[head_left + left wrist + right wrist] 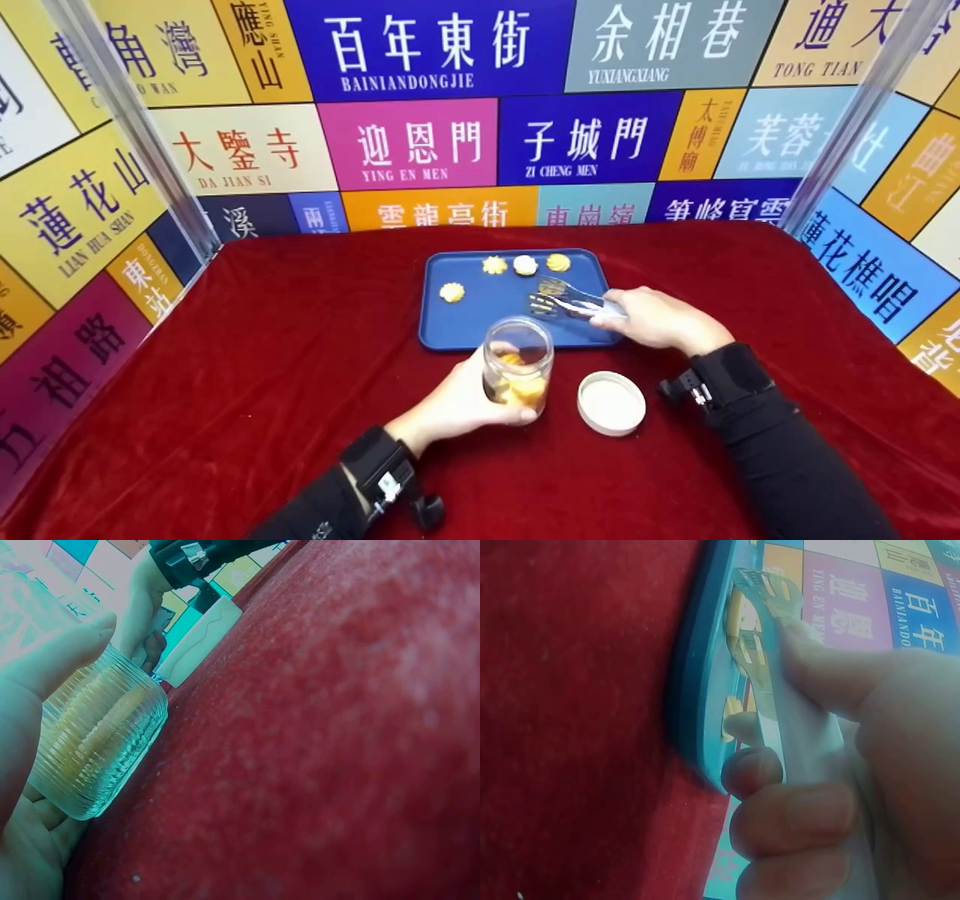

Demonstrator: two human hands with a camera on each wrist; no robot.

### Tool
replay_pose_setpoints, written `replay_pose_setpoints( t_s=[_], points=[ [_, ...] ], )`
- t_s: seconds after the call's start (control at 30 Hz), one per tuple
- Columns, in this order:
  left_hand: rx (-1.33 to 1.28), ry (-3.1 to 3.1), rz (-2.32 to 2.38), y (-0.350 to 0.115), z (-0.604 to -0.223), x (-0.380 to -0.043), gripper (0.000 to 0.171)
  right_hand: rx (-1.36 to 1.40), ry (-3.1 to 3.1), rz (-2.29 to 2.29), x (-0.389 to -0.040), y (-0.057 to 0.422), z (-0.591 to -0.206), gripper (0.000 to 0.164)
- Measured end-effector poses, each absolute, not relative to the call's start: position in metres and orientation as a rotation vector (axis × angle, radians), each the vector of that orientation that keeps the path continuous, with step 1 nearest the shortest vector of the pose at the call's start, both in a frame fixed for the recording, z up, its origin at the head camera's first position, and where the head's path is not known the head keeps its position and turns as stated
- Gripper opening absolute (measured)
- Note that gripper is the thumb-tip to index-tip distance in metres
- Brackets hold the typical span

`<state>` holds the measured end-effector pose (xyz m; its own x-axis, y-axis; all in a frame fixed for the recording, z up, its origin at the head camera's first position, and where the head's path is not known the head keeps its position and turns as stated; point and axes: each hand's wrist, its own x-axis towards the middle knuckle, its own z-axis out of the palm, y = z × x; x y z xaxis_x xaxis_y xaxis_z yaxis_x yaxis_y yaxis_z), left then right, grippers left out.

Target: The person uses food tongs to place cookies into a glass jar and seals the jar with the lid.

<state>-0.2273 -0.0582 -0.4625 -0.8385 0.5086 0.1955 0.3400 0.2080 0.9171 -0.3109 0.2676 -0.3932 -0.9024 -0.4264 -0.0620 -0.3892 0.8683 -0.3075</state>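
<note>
Red cloth [300,352], clear ribbed jar [109,739]

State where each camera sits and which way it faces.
Head: on the head, facing forward and down at the tray; left hand, right hand, sleeves show.
Left wrist: on that wrist, looking across the red cloth at the jar; both hands show.
Right wrist: on that wrist, looking at tongs and tray; right hand shows.
Head and left wrist share the lid.

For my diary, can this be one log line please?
left hand: holds jar; right hand: grips tongs over tray; cookies: in jar, on tray; lid: on cloth
</note>
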Motion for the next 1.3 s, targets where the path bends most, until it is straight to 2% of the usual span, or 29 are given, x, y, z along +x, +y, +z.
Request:
replay_pose_setpoints(
  t_s=[0.37,0.87,1.3],
  points=[
    [0.832,2.336,1.684,-0.057,-0.462,-0.228,0.088,-0.645,2.897,-0.515,-0.308,0.283,-0.381,0.043],
    [0.835,2.344,1.674,-0.057,-0.463,-0.229,0.087,-0.665,2.965,-0.543,-0.292,0.297,-0.344,0.039],
    [0.826,2.351,1.672,-0.058,-0.463,-0.228,0.089,-0.7,2.963,-0.517,-0.273,0.296,-0.319,0.044]
  ],
)
